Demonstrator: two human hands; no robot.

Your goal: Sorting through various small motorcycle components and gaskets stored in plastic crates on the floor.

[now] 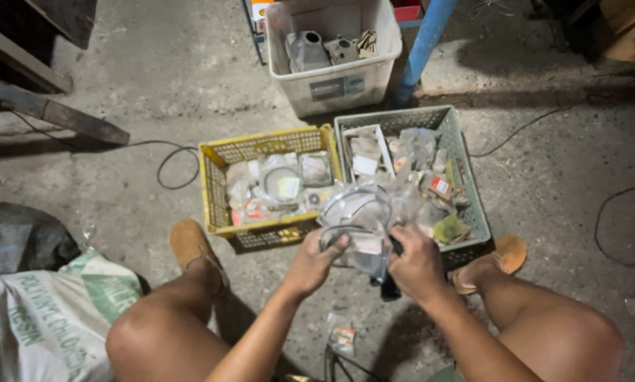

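Both hands, left (314,263) and right (416,265), gripped a clear plastic packet of ring gaskets (356,226), raised for inspection above the yellow plastic crate (215,191) and grey plastic crate (466,184)

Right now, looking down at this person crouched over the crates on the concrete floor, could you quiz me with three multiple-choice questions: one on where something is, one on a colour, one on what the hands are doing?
1. Where does the yellow plastic slatted crate sit relative to the grey-green plastic slatted crate?
A. Stacked on top of it
B. Beside it, on the person's left
C. Inside it

2. What colour is the tall plastic tub beyond the two crates?
A. White
B. Red
C. Black

3. What are the left hand and right hand doing?
A. Resting on the knees
B. Both holding clear plastic bags of ring-shaped parts
C. Lifting the tub

Answers: 1 B, the crates stand side by side on the floor. 2 A, its walls are white. 3 B, the fingers of both hands grip the bags.
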